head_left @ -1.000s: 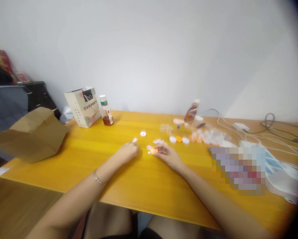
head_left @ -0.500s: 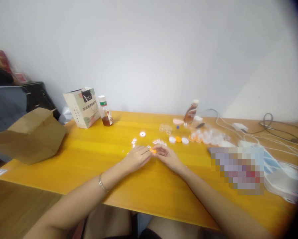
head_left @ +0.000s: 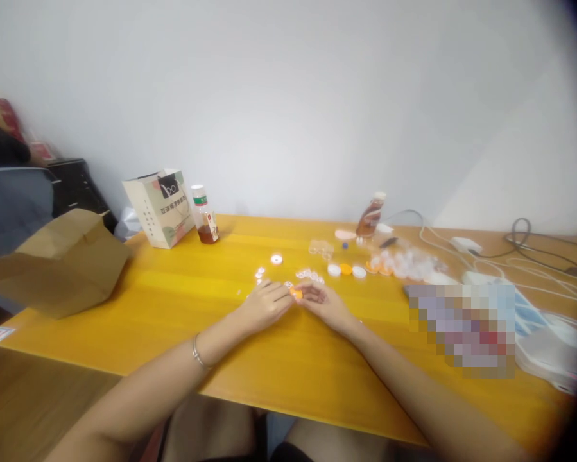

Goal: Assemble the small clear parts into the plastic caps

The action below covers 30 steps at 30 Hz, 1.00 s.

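Observation:
Both my hands meet over the middle of the table around a small orange cap (head_left: 296, 293). My left hand (head_left: 267, 305) has its fingers closed on the cap's left side. From the right, my right hand (head_left: 325, 305) pinches it between thumb and fingertips; its other fingers curl loosely. Just beyond the hands lies a group of small white ring-like pieces (head_left: 310, 276). A white disc (head_left: 276, 260) with a dark centre sits farther back. Some small white pieces (head_left: 259, 274) lie beyond my left hand. To the right are a white cap (head_left: 334, 270), an orange cap (head_left: 346, 269) and another white cap (head_left: 359, 273).
A clear bag of white and orange caps (head_left: 406, 262) lies at the right, near a pixelated flat object (head_left: 461, 330) and cables (head_left: 524, 240). A brown bottle (head_left: 371, 215) stands behind. At left are a jar (head_left: 205, 218), a paper bag (head_left: 160, 208) and a brown bag (head_left: 71, 263).
The fingers of both hands have shifted very slightly around the orange cap. Everything else on the table stays where it was.

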{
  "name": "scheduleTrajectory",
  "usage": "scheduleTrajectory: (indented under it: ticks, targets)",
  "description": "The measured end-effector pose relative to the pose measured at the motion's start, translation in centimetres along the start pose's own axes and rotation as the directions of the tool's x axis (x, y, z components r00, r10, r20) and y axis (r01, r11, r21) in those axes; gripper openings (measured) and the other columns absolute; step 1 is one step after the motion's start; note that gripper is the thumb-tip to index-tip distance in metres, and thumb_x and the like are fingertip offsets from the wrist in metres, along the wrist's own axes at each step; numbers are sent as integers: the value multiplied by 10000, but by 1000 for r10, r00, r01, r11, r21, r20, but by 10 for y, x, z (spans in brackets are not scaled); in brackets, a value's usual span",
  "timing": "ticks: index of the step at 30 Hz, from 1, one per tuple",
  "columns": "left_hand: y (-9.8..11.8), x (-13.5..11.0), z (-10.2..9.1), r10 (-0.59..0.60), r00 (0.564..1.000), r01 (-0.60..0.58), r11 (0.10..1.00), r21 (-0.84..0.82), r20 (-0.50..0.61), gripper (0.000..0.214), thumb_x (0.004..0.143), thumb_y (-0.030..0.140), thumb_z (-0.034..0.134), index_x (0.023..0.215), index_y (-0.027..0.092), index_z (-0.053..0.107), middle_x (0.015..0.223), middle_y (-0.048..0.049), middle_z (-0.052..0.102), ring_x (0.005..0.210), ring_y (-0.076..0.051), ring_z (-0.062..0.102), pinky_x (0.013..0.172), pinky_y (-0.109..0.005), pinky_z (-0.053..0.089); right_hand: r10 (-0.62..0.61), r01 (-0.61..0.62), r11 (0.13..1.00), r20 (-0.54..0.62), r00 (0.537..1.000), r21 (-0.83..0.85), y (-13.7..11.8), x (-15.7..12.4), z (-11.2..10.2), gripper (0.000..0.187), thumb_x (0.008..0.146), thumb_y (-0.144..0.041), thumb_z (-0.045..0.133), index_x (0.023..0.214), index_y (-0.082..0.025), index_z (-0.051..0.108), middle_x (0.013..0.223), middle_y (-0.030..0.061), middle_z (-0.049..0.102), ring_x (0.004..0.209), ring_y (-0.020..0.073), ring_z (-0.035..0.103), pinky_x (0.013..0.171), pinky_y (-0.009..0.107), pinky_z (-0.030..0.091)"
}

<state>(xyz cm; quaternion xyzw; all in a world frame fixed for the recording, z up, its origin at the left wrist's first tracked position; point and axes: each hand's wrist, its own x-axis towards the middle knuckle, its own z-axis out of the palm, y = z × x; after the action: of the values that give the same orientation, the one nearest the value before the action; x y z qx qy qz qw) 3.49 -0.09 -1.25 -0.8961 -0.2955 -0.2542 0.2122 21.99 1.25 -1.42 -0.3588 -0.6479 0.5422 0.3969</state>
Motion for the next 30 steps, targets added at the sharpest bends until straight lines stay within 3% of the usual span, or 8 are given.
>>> scheduleTrajectory:
  ticks: [12,19,24,30]
  targets:
    - [-1,-1,0,-32,997,36,997,-62,64,224,867,202,348,831,185,569,802,-29,589,739,-127,498,664,-269,323,-1,2,1000,-28,1000,14,3,2,-2,271,611,-310,671,831,-196,563,899,19,596,722,110,572,787,302,442]
    - [-11,-2,2,-214,966,241,947,-212,141,236,861,207,349,950,168,564,845,-61,575,803,-149,516,731,-272,393,-28,15,998,-186,982,-68,8,7,-12,284,632,-330,645,865,-197,551,912,47,619,816,156,583,818,337,439]
    - [-10,-3,6,-154,951,215,953,-215,269,254,854,210,366,1029,206,550,918,-56,571,838,-159,521,750,-288,398,-37,19,995,-193,980,-97,8,7,-13,268,646,-325,631,871,-201,551,951,56,613,837,162,584,834,348,435]
    - [-9,-3,11,-151,947,217,951,-220,283,233,855,225,377,910,189,600,858,-53,570,808,-150,525,744,-274,396,-38,20,994,-165,985,-109,9,6,-11,291,643,-352,632,879,-204,547,956,52,607,817,159,582,834,359,435]
